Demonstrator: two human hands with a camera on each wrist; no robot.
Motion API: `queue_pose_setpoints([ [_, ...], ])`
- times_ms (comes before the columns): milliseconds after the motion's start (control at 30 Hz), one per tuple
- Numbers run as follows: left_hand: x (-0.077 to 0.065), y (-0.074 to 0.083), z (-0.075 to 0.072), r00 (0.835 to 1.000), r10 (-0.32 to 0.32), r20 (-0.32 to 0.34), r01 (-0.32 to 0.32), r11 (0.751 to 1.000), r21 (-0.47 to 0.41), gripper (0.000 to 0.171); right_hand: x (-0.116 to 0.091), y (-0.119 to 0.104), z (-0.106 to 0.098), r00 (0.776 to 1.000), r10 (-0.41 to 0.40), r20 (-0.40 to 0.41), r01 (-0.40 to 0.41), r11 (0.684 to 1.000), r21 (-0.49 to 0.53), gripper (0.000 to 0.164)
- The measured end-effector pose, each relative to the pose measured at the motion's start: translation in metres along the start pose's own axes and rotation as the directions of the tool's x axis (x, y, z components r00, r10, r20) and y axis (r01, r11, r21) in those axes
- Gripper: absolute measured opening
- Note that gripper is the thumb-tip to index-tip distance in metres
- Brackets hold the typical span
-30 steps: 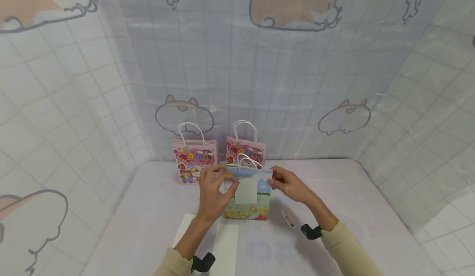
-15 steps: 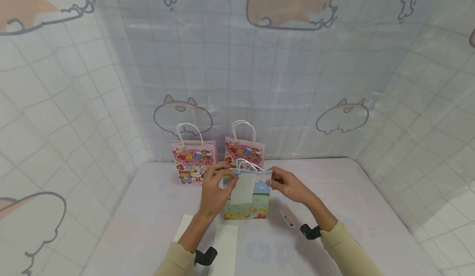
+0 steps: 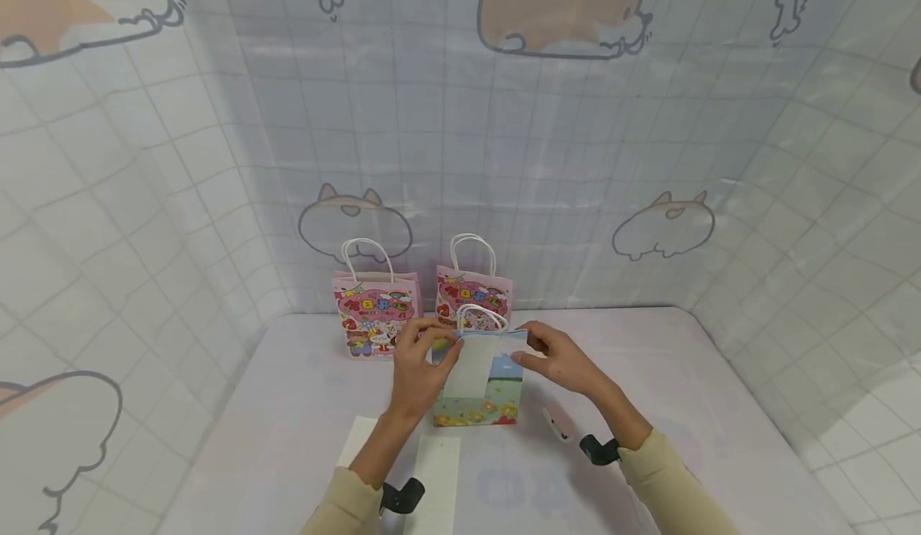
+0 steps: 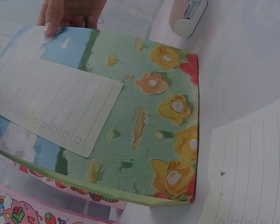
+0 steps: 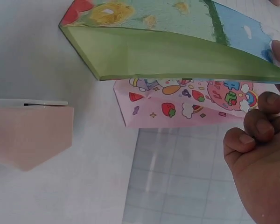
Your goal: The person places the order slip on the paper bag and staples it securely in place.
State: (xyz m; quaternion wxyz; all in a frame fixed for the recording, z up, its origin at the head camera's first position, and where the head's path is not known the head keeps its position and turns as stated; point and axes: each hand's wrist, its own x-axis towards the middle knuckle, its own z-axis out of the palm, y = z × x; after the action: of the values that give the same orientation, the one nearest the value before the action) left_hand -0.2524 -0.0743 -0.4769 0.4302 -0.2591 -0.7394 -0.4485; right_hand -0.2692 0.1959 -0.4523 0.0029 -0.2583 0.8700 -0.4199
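A paper gift bag (image 3: 478,413) with a painted flower meadow and white cord handles stands upright mid-table. Against its front lies a lined white paper slip (image 3: 469,367), slightly tilted, its upper end near the bag's top edge. My left hand (image 3: 417,371) pinches the slip and the bag's rim at the upper left between thumb and fingers. With thumb and index finger, my right hand (image 3: 564,359) pinches the upper right edge of the bag; its other fingers are curled in the right wrist view. The slip's checkbox rows show in the left wrist view.
Two pink cartoon gift bags, a left one (image 3: 377,319) and a right one (image 3: 475,287), stand behind. A pink and white stapler (image 3: 557,425) lies right of the meadow bag. Lined paper strips (image 3: 435,479) lie near my left forearm. A patterned curtain (image 3: 561,159) surrounds the table.
The slip has shifted a little left and up along the bag's front and now tilts. The bag's top edge has drawn flatter. Both hands keep their grip with small shifts.
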Motion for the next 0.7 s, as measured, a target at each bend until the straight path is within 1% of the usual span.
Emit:
queue_pose_setpoints([
  [267,0.0,0.002,0.001,1.0,0.005,-0.009,-0.005,1.0,0.007,0.024,0.002,-0.012,0.005,0.994,-0.049,-0.094,0.042,0.996,-0.074,0.03],
  [400,0.0,0.003,0.001,1.0,0.015,-0.01,-0.015,1.0,0.006,0.027,0.004,-0.019,0.006,0.984,-0.104,-0.147,0.09,0.991,-0.096,0.029],
  [533,0.0,0.003,0.002,1.0,0.006,-0.001,-0.006,1.0,0.004,0.027,0.007,-0.025,0.008,0.97,-0.146,-0.194,0.121,0.984,-0.133,0.031],
  [600,0.0,0.003,0.002,1.0,0.002,0.001,-0.002,1.0,0.003,0.026,0.008,-0.027,0.01,0.963,-0.172,-0.205,0.133,0.973,-0.19,0.033],
  [700,-0.001,0.003,0.003,1.0,0.003,0.002,-0.003,1.0,0.008,0.026,0.009,-0.028,0.015,0.952,-0.222,-0.212,0.152,0.941,-0.302,0.034],
])
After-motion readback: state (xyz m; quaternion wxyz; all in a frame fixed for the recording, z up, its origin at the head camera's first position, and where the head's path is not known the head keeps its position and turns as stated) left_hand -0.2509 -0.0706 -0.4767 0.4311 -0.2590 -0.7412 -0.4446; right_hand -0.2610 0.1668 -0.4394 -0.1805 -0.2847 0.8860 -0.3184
